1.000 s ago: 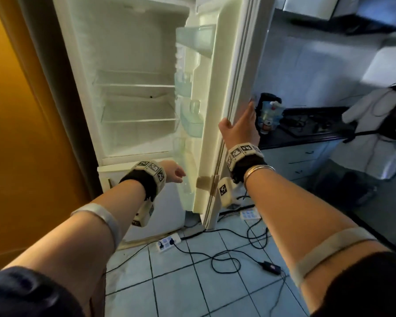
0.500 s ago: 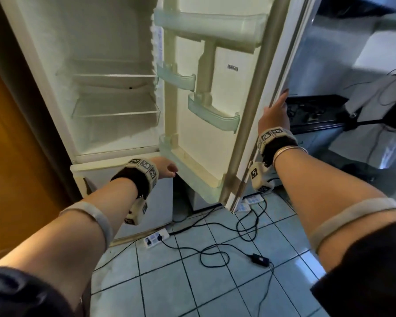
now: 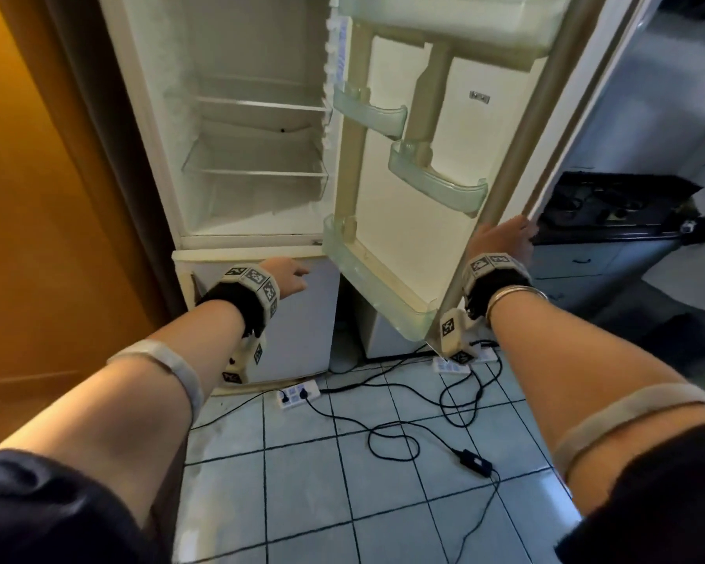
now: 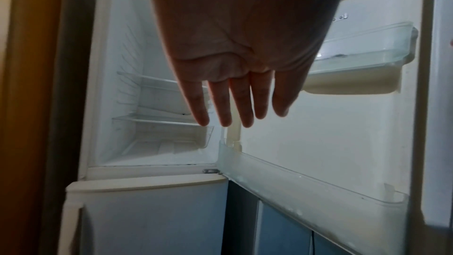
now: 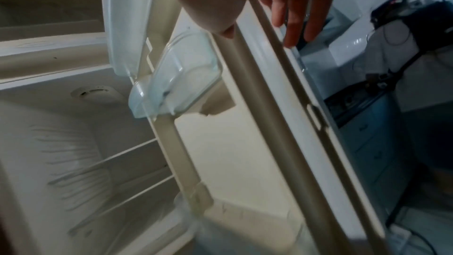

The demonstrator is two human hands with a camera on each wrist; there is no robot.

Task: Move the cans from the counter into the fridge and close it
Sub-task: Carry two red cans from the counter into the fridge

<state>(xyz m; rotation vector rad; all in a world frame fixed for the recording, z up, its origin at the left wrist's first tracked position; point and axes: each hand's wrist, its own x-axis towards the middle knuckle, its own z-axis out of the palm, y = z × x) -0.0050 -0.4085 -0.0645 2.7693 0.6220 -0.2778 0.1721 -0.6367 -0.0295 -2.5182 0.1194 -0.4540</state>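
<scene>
The white fridge stands with its upper door swung wide to the right. Its glass shelves and clear door racks hold nothing. My right hand grips the door's outer edge low down; in the right wrist view the thumb lies on the inner side and the fingers on the outer side of that edge. My left hand hovers open in front of the lower compartment, its straight fingers holding nothing. No cans are in view.
The fridge's lower door is closed. Power strips and black cables lie on the tiled floor below the open door. A dark counter with a hob is behind the door at right. An orange wooden wall is at left.
The fridge door has swung further open to the right. My right hand has stayed on its edge and now sits lower on it. My left hand has barely moved.
</scene>
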